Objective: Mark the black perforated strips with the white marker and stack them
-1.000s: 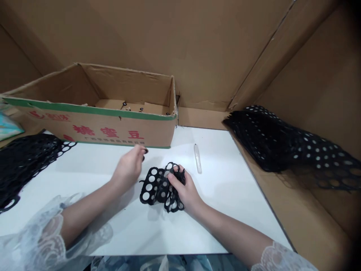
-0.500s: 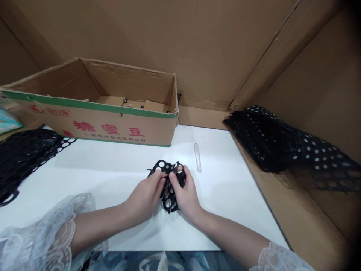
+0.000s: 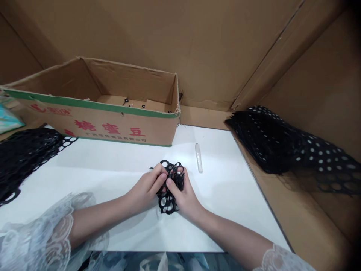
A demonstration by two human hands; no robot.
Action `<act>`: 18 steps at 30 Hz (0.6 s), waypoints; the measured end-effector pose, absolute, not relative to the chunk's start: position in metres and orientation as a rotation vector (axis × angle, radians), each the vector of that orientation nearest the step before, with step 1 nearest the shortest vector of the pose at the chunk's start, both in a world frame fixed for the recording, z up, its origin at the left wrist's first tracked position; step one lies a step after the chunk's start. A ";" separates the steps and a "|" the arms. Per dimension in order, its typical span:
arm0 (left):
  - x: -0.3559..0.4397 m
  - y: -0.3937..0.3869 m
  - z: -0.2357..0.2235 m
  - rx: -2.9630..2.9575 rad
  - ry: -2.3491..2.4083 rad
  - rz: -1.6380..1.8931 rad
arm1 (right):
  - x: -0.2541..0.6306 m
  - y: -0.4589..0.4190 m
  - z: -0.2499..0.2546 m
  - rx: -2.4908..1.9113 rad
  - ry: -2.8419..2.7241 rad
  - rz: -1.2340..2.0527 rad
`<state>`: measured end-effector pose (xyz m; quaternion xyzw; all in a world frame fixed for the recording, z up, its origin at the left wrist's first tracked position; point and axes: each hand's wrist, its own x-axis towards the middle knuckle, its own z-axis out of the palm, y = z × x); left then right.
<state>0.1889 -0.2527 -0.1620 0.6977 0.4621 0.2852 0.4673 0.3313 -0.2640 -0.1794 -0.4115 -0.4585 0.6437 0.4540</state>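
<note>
At a white table (image 3: 239, 188), the right hand (image 3: 186, 197) gripped a bunched, holed black sheet (image 3: 168, 195) as the left hand (image 3: 148, 188) pinched its left side, apparently picking at it, the next move seeming to call for a steady right hold and left tug.

Appears to be a workshop station: cardboard panels (image 3: 208, 49) behind an open carton (image 3: 118, 127), white surface (image 3: 231, 203) before it, black perforated sheets (image 3: 28, 154) piled by its left end, dotted black heap (image 3: 262, 145) to its right, perforated piece (image 3: 178, 183) handheld in front.
</note>
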 end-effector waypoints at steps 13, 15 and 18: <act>0.187 -0.241 -0.172 1.392 0.908 0.708 | 0.334 -0.263 -0.180 -1.039 -1.126 1.580; 0.187 -0.245 -0.170 1.529 1.032 0.708 | 0.332 -0.263 -0.180 -1.045 -1.136 1.563; 0.187 -0.251 -0.167 1.687 1.122 0.658 | 0.330 -0.264 -0.179 -1.028 -1.156 1.562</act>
